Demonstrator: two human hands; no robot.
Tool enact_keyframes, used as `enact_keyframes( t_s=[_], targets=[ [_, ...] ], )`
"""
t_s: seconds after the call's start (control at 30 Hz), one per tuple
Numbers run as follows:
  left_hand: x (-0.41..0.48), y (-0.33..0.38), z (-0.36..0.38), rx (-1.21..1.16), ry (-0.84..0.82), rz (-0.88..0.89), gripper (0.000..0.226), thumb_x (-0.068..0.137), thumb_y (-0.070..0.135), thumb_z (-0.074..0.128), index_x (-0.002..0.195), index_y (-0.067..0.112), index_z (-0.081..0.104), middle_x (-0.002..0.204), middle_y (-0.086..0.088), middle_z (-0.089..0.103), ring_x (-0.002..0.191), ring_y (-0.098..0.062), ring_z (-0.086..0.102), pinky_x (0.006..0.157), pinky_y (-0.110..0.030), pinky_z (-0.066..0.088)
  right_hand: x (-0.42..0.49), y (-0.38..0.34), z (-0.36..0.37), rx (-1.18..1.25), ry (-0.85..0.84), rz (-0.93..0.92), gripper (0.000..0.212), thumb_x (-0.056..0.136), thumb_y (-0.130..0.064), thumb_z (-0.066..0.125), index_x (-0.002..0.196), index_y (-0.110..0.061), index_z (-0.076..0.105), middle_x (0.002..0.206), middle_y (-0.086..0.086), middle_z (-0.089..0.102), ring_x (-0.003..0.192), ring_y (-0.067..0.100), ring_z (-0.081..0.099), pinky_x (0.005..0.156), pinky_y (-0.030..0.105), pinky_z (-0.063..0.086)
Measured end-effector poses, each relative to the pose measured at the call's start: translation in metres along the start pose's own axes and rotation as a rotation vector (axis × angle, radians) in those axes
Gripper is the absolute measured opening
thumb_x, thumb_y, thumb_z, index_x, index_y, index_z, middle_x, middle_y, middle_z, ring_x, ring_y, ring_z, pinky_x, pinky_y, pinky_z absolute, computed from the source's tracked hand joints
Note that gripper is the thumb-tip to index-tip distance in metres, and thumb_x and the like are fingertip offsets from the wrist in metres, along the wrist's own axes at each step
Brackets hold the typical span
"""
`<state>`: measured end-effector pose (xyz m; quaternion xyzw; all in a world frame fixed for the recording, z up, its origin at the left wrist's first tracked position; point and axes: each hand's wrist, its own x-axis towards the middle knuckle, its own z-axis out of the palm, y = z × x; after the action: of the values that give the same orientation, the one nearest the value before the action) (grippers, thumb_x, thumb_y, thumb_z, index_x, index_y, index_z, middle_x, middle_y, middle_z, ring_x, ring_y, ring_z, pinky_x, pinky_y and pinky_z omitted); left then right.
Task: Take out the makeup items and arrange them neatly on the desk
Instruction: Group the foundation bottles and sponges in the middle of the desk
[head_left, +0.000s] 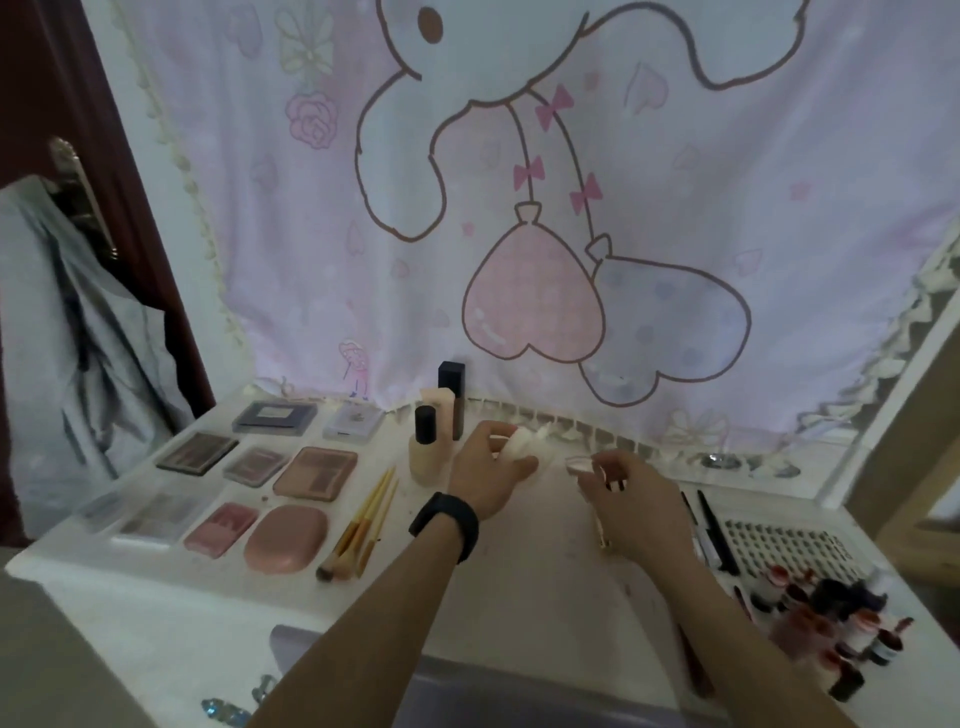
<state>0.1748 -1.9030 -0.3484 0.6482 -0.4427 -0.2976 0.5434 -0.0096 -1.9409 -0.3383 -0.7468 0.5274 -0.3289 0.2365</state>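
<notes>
- Makeup items lay across the white desk (545, 571) in groups: flat palettes (315, 472) in rows on the left, and gold-handled brushes (358, 525) just beside them.
- A black-capped bottle (425, 452) and a tall black tube (451, 400) stood upright near the back edge, against the trim of the pink cartoon curtain (571, 208).
- Our left hand (491, 470), with a black wristband (445, 526), gripped a white sponge (522, 444) just right of the bottle.
- Our right hand (631, 499) was near it, fingers curled, pinching a small pale round piece (579, 464); it was too blurred for us to name.
- Between the brushes and the black pens (717, 530) we had a bare strip of desk, running under both forearms to the front edge.
- A lash tray (784, 545) lay right of the pens, and small bottles (831, 629) crowded the right front corner, close to the edge.
- The nearest palettes sat close to the left front edge.
</notes>
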Motion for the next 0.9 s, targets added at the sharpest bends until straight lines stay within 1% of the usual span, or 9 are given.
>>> enact_keyframes(
  t_s=[0.1,0.2,0.27,0.4,0.5,0.7,0.77,0.87,0.9],
  targets=[
    [0.028,-0.006,0.007,0.126,-0.014,0.043,0.035,0.091,0.023,0.071,0.122,0.025,0.056,0.108,0.012,0.058,0.091,-0.004,0.057,0.070,-0.013,0.045,0.029,-0.001,0.012,-0.192,-0.001,-0.078,0.016,0.094,-0.036,0.061,0.108,-0.028,0.064,0.100,-0.007,0.067,0.086,0.015,0.059,0.069,0.029,0.042],
    [0.049,-0.020,0.015,0.202,-0.028,0.076,0.041,0.092,0.021,0.070,0.130,0.019,0.055,0.125,-0.001,0.058,0.108,-0.020,0.060,0.092,-0.036,0.054,0.058,-0.004,0.023,-0.374,-0.018,-0.125,0.021,0.096,-0.044,0.056,0.107,-0.027,0.063,0.099,-0.004,0.065,0.087,0.018,0.060,0.067,0.030,0.043],
    [0.056,-0.031,0.019,0.188,-0.012,0.067,0.043,0.092,0.022,0.069,0.132,0.019,0.054,0.128,-0.005,0.057,0.110,-0.023,0.061,0.096,-0.043,0.053,0.074,-0.004,0.029,-0.435,-0.041,-0.117,0.021,0.096,-0.043,0.056,0.106,-0.026,0.063,0.097,-0.003,0.063,0.083,0.016,0.057,0.065,0.030,0.043],
    [0.065,-0.050,0.021,0.182,0.028,0.120,0.038,0.096,0.025,0.062,0.133,0.026,0.053,0.127,0.003,0.061,0.113,-0.016,0.059,0.096,-0.030,0.049,0.098,0.001,0.042,-0.505,-0.134,-0.133,0.021,0.093,-0.025,0.056,0.112,-0.022,0.065,0.106,0.002,0.066,0.094,0.020,0.060,0.073,0.030,0.049],
    [0.069,-0.055,0.024,0.251,0.040,0.169,0.035,0.101,0.025,0.054,0.137,0.026,0.051,0.131,0.004,0.060,0.118,-0.018,0.057,0.100,-0.036,0.048,0.103,0.005,0.051,-0.531,-0.173,-0.159,0.021,0.094,-0.022,0.055,0.110,-0.019,0.069,0.106,0.002,0.070,0.094,0.018,0.064,0.078,0.028,0.051],
    [0.069,-0.057,0.029,0.328,0.009,0.166,0.062,0.105,0.025,0.045,0.158,0.030,0.015,0.149,0.007,0.046,0.130,-0.015,0.049,0.108,-0.033,0.043,0.103,0.007,0.061,-0.568,-0.146,-0.163,0.022,0.098,-0.016,0.051,0.114,-0.017,0.065,0.116,0.003,0.067,0.106,0.019,0.063,0.088,0.028,0.052],
    [0.069,-0.057,0.029,0.313,0.015,0.154,0.063,0.103,0.020,0.047,0.157,0.034,0.017,0.144,0.012,0.050,0.123,-0.011,0.054,0.102,-0.033,0.048,0.103,0.006,0.060,-0.545,-0.159,-0.141,0.021,0.097,-0.016,0.053,0.113,-0.015,0.067,0.115,0.004,0.067,0.105,0.020,0.064,0.088,0.031,0.054],
    [0.067,-0.057,0.029,0.290,0.051,0.159,0.066,0.098,0.008,0.052,0.146,0.043,0.024,0.121,0.021,0.053,0.100,0.003,0.056,0.081,-0.015,0.044,0.101,0.004,0.057,-0.546,-0.170,-0.150,0.024,0.096,-0.018,0.053,0.117,-0.015,0.065,0.115,0.005,0.068,0.104,0.021,0.064,0.087,0.030,0.052],
    [0.066,-0.057,0.029,0.300,0.044,0.154,0.071,0.095,0.004,0.053,0.146,0.043,0.023,0.122,0.017,0.053,0.104,-0.001,0.057,0.080,-0.011,0.041,0.099,0.003,0.055,-0.541,-0.171,-0.150,0.027,0.096,-0.019,0.054,0.121,-0.015,0.064,0.116,0.006,0.068,0.104,0.021,0.064,0.085,0.030,0.051]
  ],
)
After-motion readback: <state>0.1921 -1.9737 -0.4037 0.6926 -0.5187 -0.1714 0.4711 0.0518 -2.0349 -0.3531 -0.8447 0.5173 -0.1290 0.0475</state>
